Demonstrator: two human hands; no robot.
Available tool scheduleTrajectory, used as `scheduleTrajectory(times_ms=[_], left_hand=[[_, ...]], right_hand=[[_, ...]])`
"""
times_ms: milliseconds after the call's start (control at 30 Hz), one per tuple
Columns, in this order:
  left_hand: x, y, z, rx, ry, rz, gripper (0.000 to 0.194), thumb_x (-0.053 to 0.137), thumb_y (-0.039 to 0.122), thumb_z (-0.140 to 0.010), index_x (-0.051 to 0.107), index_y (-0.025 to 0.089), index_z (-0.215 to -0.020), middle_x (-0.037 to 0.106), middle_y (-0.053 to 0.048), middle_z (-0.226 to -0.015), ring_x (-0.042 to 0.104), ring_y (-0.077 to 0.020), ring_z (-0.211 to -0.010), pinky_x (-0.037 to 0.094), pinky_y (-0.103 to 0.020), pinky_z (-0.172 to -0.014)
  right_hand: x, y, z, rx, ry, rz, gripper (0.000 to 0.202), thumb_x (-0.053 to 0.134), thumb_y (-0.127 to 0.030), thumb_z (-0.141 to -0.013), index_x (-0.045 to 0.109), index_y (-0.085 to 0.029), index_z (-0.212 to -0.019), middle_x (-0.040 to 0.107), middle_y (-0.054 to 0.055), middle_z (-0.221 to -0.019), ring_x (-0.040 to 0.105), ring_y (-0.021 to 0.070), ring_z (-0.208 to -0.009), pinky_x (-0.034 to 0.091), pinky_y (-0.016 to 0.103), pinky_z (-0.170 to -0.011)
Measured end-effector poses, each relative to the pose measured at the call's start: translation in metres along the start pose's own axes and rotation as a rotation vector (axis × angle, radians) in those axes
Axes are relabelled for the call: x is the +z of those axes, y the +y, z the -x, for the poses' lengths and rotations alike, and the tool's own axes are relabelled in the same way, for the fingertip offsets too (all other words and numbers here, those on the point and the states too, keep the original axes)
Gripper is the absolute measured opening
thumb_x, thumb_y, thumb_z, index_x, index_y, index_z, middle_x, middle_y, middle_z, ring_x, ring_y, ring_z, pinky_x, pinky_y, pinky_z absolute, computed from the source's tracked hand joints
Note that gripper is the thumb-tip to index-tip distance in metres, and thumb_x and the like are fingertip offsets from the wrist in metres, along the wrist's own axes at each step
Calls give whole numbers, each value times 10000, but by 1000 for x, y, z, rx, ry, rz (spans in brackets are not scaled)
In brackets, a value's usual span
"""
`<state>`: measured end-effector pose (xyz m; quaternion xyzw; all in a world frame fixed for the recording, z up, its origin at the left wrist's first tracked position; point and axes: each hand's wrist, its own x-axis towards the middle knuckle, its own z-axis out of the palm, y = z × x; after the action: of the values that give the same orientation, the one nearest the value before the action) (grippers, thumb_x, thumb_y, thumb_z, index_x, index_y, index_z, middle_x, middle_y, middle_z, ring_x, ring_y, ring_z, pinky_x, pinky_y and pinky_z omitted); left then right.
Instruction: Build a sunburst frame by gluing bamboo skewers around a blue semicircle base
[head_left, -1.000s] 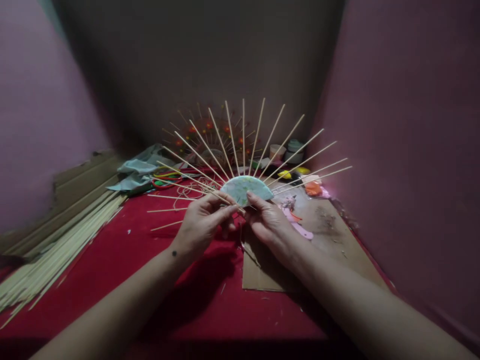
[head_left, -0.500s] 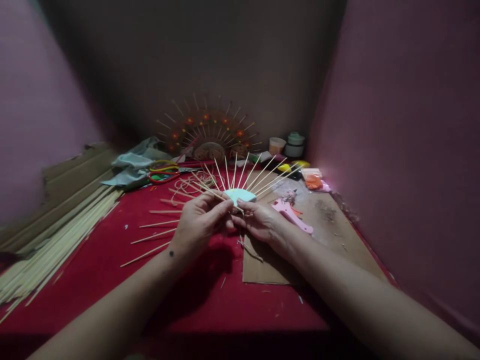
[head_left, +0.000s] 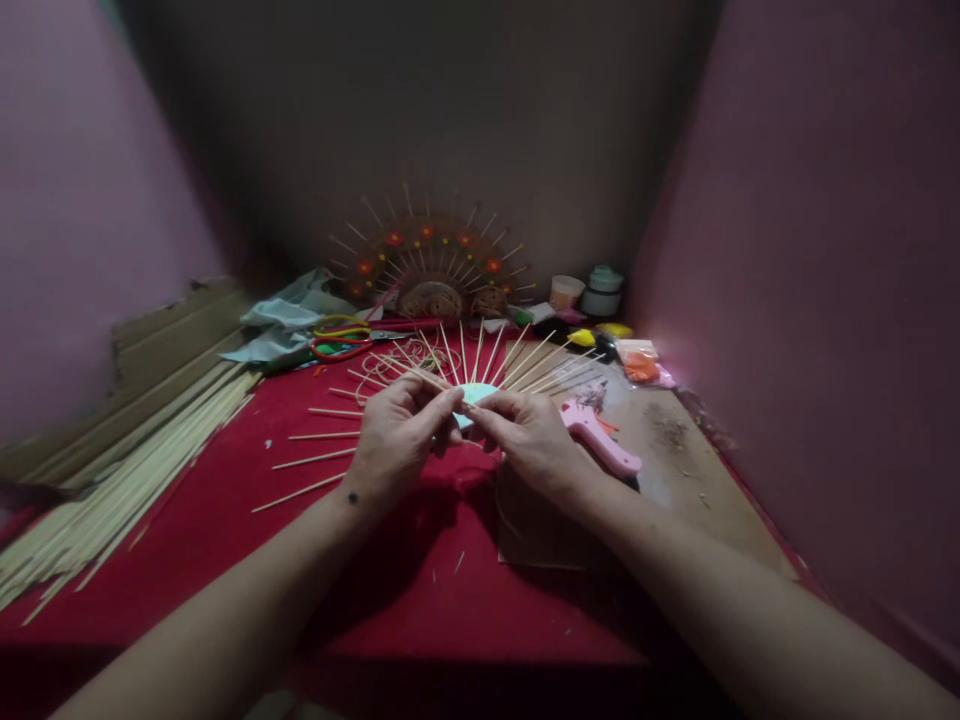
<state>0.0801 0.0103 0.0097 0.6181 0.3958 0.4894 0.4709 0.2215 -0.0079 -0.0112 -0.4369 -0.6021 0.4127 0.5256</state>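
Note:
Over the red cloth, a fan of thin sticks spreads out from a pale mint-green piece. My left hand is closed on the fan near its centre, thumb and fingers pinching at the sticks' inner ends. My right hand pinches at the same spot from the other side, its fingertips close to the left ones. A thin strand hangs below my right hand. The fingertips hide the exact point that they grip.
Loose sticks lie at left beside cardboard. Scissors and coiled twine lie behind. A pink glue gun rests on a brown board. A decorated half-round piece, a cup and a jar stand at the back.
The view has shifted, so the table things appear farther right. My right hand has turned more palm-down, its fingers curling over the lower edge of the mint-green piece.

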Motion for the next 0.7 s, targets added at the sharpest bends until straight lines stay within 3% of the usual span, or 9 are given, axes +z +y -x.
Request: scheduleTrajectory(times_ms=[100,200,300,400,500,567,700], left_hand=[[1,1,2,44,25,-55,136,635,261,-779,568,164,-711,584,16,-504,539,-113,-432,414,-208,-410],[0,-2,7,187,41,-109,97,630,221,-787,570,172,-729,584,28,-541,551,-104,-462,440,-208,-445],[-2,-8,13,331,-24,-166,57,601,211,-827,585,177,-785,615,15,-627,587,-105,-530,478,-217,-510],[-6,-11,17,450,-95,-218,26,587,176,-841,605,175,-822,643,-21,-776,635,-121,-651,519,-239,-615],[-8,-9,18,512,-144,-151,29,602,143,-824,617,167,-826,646,-34,-809,626,-120,-633,522,-246,-600],[-8,-5,15,439,-136,-21,17,619,143,-811,615,160,-809,651,-30,-756,612,-119,-579,504,-234,-524],[-10,1,5,77,-201,308,64,637,177,-800,593,150,-763,630,-5,-572,564,-114,-456,458,-218,-442]], right_hand=[[3,4,1,3,-19,-46,224,538,-286,-827,700,-168,-727,662,10,-633,541,99,-553,414,235,-548],[2,4,2,-15,-25,-30,218,495,-220,-826,672,-174,-709,631,-8,-607,539,88,-543,419,226,-554],[0,-1,4,-10,-14,-30,227,460,-179,-813,653,-170,-694,599,-23,-573,524,77,-509,419,217,-540],[-2,-6,5,51,-6,-190,203,473,-193,-793,640,-165,-680,604,-25,-568,513,71,-472,413,208,-497],[-2,-8,6,87,-9,-337,165,518,-212,-771,644,-159,-678,603,-28,-532,488,68,-427,386,196,-438],[-2,-7,6,92,-21,-397,141,550,-220,-760,654,-155,-690,597,-34,-517,481,66,-413,374,189,-414],[-1,-7,7,103,-27,-429,133,575,-224,-759,645,-152,-672,579,-46,-498,459,51,-393,357,178,-401]])
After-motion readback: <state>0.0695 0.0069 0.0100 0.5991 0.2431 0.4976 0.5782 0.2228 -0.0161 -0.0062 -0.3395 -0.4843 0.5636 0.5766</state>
